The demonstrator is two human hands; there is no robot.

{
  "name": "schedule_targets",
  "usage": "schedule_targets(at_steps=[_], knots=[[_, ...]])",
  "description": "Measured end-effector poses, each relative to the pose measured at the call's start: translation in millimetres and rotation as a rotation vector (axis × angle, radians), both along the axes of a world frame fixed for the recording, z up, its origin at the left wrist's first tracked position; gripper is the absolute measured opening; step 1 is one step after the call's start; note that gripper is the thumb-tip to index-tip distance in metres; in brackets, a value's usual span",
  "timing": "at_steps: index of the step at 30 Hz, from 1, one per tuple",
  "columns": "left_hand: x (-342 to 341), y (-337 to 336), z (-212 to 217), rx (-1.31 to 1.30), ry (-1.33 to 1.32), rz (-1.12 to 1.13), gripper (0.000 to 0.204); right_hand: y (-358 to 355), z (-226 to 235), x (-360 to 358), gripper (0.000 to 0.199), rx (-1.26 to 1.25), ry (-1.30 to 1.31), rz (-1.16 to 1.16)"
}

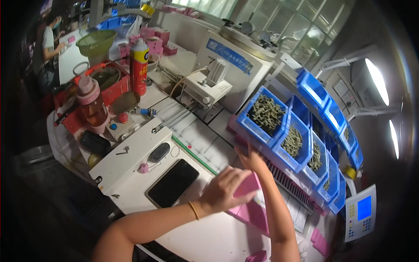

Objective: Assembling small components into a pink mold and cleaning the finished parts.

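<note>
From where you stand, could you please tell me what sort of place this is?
It looks like a small-parts workshop or factory floor: blue bins hold many small greenish-grey pieces, a white machine stands behind the worktable, and a button panel shows a lit screen.

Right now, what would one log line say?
left hand: over pink box; right hand: near blue bins; black phone: on white tabletop

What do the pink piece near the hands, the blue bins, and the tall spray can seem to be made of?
Pink piece: probably plastic, matte; flat, evenly coloured faces, though foam is possible.
Blue bins: most likely moulded plastic, slightly glossy; uniform colour and light catching the rims.
Spray can: probably painted metal, glossy; smooth cylinder with bright colours.
</note>
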State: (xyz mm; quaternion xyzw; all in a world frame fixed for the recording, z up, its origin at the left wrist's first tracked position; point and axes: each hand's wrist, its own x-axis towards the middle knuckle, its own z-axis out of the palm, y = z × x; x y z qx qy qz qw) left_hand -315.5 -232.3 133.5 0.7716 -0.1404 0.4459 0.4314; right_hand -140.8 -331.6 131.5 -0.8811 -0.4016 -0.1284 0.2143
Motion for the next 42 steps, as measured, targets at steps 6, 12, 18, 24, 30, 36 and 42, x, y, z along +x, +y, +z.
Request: schedule_targets(at_steps=[6,12,18,24,30,36,42], knots=[[-5.2,6.9,-2.6,-0.019,0.073,0.026,0.058,102.7,17.9,37.0,0.050,-0.279,-0.072,-0.186],[-1.6,6.1,-4.4,-0.152,0.060,-0.032,0.058,112.2,-12.1,45.2,0.068,0.017,-0.014,-0.099],[-9.6,5.8,4.2,-0.066,-0.031,-0.064,0.060,85.5,-17.0,30.6,0.077,0.083,0.323,0.066],[-15.5,-5.3,-3.6,0.061,-0.078,-0.220,0.069,61.5,-8.4,-27.7,0.086,0.611,1.142,0.480],[-16.2,-7.8,-4.7,0.092,-0.055,-0.224,0.069,56.5,10.5,-54.0,0.092,0.676,1.256,0.576],[-19.0,-7.7,-5.0,0.109,-0.050,-0.242,0.071,59.8,7.4,-51.2,0.071,0.464,1.010,0.682],[-16.7,-15.0,-0.7,0.101,-0.067,-0.255,0.070,87.6,-18.3,22.2,0.029,0.300,0.373,0.017]])
